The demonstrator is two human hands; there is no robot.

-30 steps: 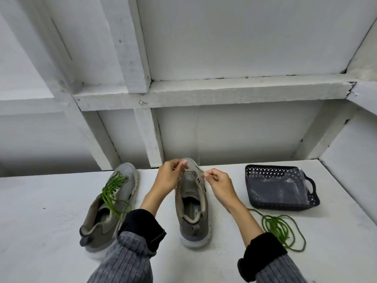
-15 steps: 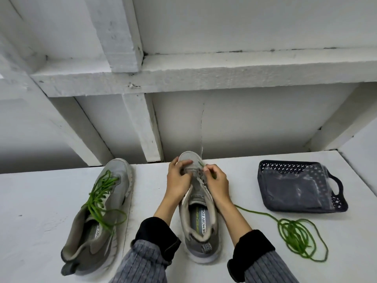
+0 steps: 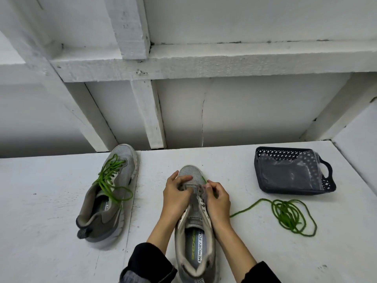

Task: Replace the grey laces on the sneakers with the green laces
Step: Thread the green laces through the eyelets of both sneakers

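Green lace (image 3: 289,215) lying in a loose coil on the white tabletop (image 3: 244,252), just beside the dark perforated basket (image 3: 326,187), one strand running from the coil toward the centre sneaker (image 3: 195,233). Centre sneaker resting toe-away, eyelets still unlaced, insole lettering showing. Left hand (image 3: 177,198) curling over the toe-side of the tongue, fingers gripping the upper. Right hand (image 3: 219,199) pinching the short green end near the front eyelets, between thumb and fingertips (image 3: 208,185). Second sneaker (image 3: 108,197) lying to the left, well apart from the hands, already carrying green lacing (image 3: 111,180) with loose loops spilling over its opening. Clear plastic bag (image 3: 289,174) sitting inside the basket.
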